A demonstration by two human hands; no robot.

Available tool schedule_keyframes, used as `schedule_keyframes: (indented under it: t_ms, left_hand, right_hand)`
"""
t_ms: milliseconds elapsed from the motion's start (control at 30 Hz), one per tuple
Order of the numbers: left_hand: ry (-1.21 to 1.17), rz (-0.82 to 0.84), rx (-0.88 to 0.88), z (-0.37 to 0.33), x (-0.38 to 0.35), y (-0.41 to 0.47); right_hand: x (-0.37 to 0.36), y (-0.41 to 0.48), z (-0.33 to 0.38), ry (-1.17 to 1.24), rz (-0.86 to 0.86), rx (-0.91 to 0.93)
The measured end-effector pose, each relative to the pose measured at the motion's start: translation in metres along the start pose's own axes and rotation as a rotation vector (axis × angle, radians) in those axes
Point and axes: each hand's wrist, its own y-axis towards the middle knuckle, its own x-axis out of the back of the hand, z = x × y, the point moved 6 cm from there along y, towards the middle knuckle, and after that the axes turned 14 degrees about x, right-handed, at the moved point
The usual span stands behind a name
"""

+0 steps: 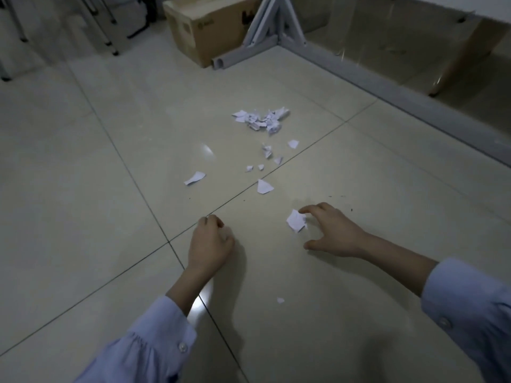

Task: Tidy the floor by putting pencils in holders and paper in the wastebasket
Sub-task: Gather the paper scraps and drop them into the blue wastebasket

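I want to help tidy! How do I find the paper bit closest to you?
From the heap of torn paper on the tiled floor, come past the right hand. One tiny white scrap lies alone, the only piece nearer than that hand.

Two hands (209,246) (336,233), one cardboard box (199,29)

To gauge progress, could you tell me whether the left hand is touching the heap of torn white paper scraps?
No, the left hand rests on pale floor tiles, apart from the heap.
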Motion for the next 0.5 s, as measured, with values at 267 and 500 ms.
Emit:
schedule_keyframes:
  t_ms: [267,500]
  left_hand:
    - [0.036,-0.052,0.154,0.033,0.013,0.033]
    - [0.029,-0.049,0.104,0.032,0.009,0.038]
  right_hand:
    - [-0.020,0.041,0.001,-0.051,-0.045,-0.051]
    - [-0.015,0.054,0.003,0.057,-0.108,-0.075]
